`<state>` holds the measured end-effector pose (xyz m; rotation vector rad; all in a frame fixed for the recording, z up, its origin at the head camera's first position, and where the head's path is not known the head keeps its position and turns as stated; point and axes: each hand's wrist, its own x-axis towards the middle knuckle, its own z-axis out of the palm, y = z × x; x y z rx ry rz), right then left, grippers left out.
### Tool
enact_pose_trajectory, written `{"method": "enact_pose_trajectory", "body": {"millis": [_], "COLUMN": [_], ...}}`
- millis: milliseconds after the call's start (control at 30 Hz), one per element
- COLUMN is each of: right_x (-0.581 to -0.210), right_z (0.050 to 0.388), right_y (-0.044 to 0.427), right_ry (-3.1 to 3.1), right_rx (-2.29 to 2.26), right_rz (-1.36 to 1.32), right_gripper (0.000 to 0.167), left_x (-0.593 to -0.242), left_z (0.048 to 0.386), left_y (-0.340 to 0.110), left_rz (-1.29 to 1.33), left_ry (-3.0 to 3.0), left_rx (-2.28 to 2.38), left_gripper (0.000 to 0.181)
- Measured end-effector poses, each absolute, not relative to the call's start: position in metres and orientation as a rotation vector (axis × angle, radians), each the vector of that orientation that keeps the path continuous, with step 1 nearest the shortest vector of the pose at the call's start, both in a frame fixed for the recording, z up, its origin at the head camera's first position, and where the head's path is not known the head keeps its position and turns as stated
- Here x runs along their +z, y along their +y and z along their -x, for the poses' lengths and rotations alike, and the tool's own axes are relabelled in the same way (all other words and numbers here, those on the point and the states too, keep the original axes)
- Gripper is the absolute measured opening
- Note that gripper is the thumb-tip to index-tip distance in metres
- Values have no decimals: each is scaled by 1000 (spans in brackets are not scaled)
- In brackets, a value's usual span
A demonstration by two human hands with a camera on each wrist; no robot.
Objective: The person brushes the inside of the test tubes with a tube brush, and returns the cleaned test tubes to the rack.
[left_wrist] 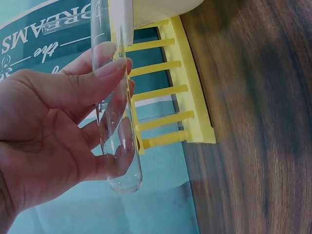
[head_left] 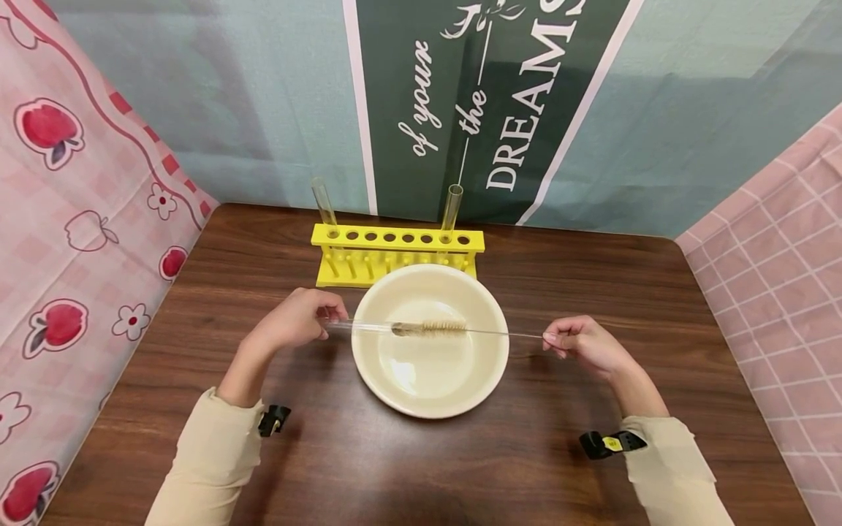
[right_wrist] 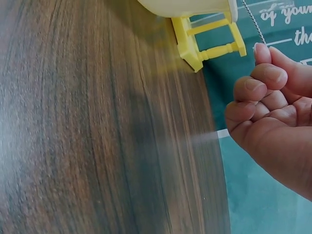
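My left hand [head_left: 304, 318] grips a clear glass test tube [left_wrist: 124, 170] near its rounded closed end, thumb on one side and fingers behind. The tube lies level over a cream basin [head_left: 430, 405], its mouth toward the right. A test tube brush [head_left: 444, 329] with tan bristles sits partly in the mouth; some bristles are outside. My right hand [head_left: 585, 345] pinches the far end of the brush's twisted wire handle [right_wrist: 253, 20] between thumb and forefinger, right of the basin. Small drops cling to the glass in the left wrist view.
Behind the basin stands a yellow test tube rack [head_left: 397, 237], holding one tube [head_left: 322, 201] at its left and another tube [head_left: 452, 212] toward its right. All this is on a dark wooden table [head_left: 421, 467]. Printed cloths hang at the back and both sides.
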<state>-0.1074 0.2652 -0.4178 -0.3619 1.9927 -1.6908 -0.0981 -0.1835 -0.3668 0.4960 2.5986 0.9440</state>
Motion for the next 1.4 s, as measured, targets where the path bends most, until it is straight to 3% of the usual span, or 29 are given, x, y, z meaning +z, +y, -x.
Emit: {"method": "enact_pose_trajectory", "body": {"millis": [1400], "right_x": [-397], "right_z": [112], "right_y": [215], "right_ry": [1929], "right_rx": [-1621], "right_rz": [284], "right_gripper": [17], "left_x": [-365], "left_z": [96], "left_y": [-154], "left_rz": [-620], "left_ry": [2714], "left_rx": [989], "left_gripper": [34]}}
